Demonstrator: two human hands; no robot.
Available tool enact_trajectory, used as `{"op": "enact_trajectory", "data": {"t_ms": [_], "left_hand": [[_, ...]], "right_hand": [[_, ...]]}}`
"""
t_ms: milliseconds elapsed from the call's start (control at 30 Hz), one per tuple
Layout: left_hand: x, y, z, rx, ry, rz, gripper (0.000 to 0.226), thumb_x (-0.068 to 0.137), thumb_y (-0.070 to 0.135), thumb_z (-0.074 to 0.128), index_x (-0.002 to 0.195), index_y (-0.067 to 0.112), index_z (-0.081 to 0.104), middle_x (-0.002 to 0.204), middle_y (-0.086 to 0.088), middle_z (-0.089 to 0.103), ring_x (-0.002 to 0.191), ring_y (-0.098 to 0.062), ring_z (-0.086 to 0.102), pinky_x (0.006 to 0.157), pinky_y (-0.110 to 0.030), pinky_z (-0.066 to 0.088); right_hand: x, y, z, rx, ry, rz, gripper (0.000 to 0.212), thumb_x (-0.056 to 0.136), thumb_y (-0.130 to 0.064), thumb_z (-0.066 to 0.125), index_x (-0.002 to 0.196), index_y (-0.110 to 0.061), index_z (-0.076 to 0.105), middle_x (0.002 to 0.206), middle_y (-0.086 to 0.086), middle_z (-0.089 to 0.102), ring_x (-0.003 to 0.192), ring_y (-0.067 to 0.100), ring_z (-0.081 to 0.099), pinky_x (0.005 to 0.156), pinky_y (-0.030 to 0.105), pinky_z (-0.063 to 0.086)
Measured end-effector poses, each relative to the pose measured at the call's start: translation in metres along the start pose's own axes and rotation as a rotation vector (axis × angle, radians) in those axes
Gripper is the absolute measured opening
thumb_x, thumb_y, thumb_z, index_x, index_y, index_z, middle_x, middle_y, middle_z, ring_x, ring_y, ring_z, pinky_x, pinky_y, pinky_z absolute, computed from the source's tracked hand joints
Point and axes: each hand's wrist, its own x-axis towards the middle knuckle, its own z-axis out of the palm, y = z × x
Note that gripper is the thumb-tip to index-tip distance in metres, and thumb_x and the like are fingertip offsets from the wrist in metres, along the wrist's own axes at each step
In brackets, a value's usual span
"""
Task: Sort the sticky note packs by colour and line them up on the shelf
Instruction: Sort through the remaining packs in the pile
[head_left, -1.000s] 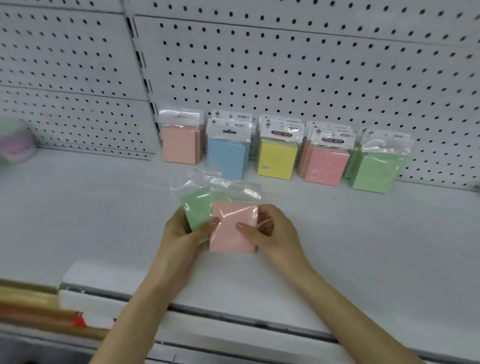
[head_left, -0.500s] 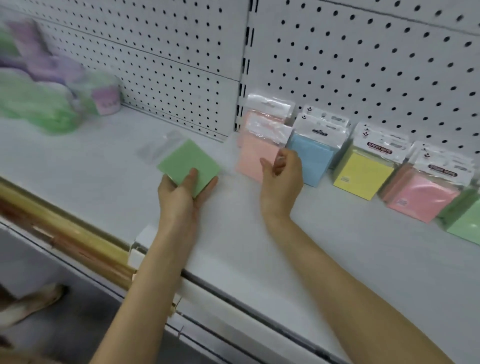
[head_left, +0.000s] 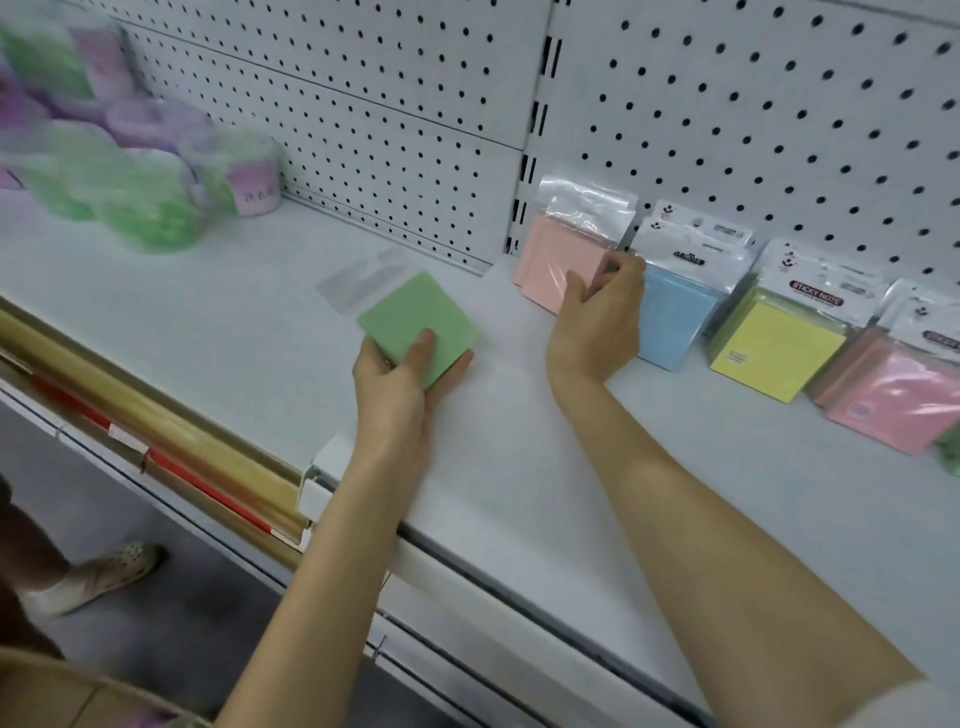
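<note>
Two packs in hand at the shelf

Left hand (head_left: 400, 379) grips the green pack (head_left: 415, 322) at centre frame, thumb on its top face, fingers curled beneath. Right hand (head_left: 597, 322) pinches the salmon pack (head_left: 556, 260) by its right edge, upright at the left end of the row on the shelf (head_left: 260, 312). Half a second earlier this pack stood further forward. The blue pack (head_left: 670, 322), partly hidden by the right hand, yellow pack (head_left: 774, 348) and pink pack (head_left: 893, 400) follow rightward. Blurred tubs (head_left: 145, 197) sit upper left.

A green pack (head_left: 418, 325) lies flat, well left of upright peach (head_left: 558, 260), blue (head_left: 670, 317), yellow (head_left: 774, 348) and pink packs (head_left: 893, 400).
</note>
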Motion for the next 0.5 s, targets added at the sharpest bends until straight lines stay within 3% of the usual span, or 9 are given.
{"op": "enact_trajectory", "data": {"t_ms": [167,367,500], "left_hand": [[-0.004,0.0022,-0.0013,0.0,-0.02,0.02,0.03,0.095,-0.001,0.051,0.124,0.001,0.05,0.117,-0.01,0.062,0.104,-0.027,0.064,0.078,-0.036,0.059],[-0.0007,0.0016,-0.0032,-0.07,-0.02,-0.016,0.033,0.095,-0.001,0.05,0.128,0.001,0.05,0.124,-0.012,0.062,0.107,-0.027,0.065,0.083,-0.041,0.057],[0.0014,0.0021,-0.0057,-0.138,-0.022,-0.04,0.029,0.094,-0.002,0.05,0.122,0.004,0.053,0.118,-0.009,0.066,0.105,-0.028,0.066,0.081,-0.04,0.058]], "right_hand": [[0.0017,-0.0048,-0.0033,-0.078,-0.022,0.02,0.035,0.088,-0.029,0.063,0.116,-0.015,0.045,0.111,-0.001,0.054,0.084,0.025,0.059,0.056,0.03,0.03],[0.0043,-0.0054,-0.0013,-0.139,-0.034,0.02,0.049,0.087,-0.029,0.065,0.127,-0.017,0.04,0.121,-0.001,0.051,0.09,0.028,0.061,0.057,0.032,0.033],[0.0056,-0.006,-0.0009,-0.129,-0.082,0.05,0.053,0.09,-0.023,0.062,0.135,-0.018,0.034,0.115,-0.001,0.058,0.091,0.027,0.063,0.061,0.031,0.031]]}}
